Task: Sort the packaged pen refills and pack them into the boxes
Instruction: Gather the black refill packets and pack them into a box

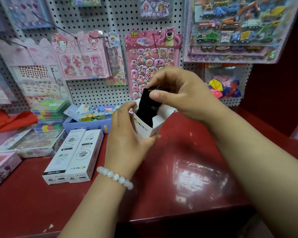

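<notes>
My left hand grips a white refill box held above the red counter, its open end tilted up and away from me. A black pack of pen refills sticks halfway out of that opening. My right hand pinches the top of the black pack from above, thumb in front and fingers curled behind. On the counter to the left lie two closed white refill boxes side by side, printed faces up.
The red counter carries a purple tray of colourful items at the back and pink stationery boxes at the left. A pegboard with sticker sheets stands behind. The counter's front edge is near me.
</notes>
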